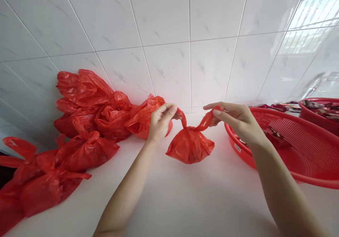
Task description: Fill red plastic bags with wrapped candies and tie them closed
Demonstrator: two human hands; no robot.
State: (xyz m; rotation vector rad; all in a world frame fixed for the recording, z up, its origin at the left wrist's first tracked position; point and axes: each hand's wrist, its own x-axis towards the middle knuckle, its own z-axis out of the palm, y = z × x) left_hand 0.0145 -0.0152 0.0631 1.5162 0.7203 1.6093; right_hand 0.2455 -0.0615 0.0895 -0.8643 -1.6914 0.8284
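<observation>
A filled red plastic bag (190,146) is in front of me, its neck drawn together in a knot between its two handles. My left hand (162,120) pinches the left handle between thumb and fingers. The other handle is gripped by my right hand (234,119), its index finger stretched out to the left. Both handles are pulled apart and taut. What the bag contains is hidden by the red plastic.
Several tied red bags (92,149) are heaped along the left and against the tiled wall (169,67). A large red basket (304,145) with a few packets stands at right. Behind it, a second red container (317,115) holds many wrapped packets. The tabletop (185,201) is white.
</observation>
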